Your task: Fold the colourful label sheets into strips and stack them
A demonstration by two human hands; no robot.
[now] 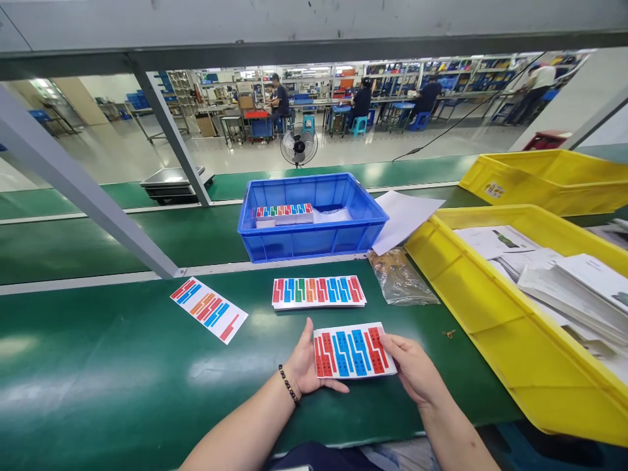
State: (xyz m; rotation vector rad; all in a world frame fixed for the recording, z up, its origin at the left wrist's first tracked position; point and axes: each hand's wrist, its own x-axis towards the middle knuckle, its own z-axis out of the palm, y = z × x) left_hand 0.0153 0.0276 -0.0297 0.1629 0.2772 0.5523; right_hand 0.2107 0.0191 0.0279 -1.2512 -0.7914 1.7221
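Note:
A small stack of label sheets, printed with red and blue stepped strips, is held just above the green table. My right hand pinches its right edge, thumb on top. My left hand cradles the left end, thumb raised and apart, fingers partly hidden beneath the sheets. Just beyond lies another stack of label sheets in red, blue, green and orange. Off to the left, a single label sheet rests at an angle, some of its strips gone.
A blue bin with more label stacks stands behind. Yellow bins holding papers flank the right side. A clear plastic bag and a white sheet lie between them. A slanting metal post rises at left.

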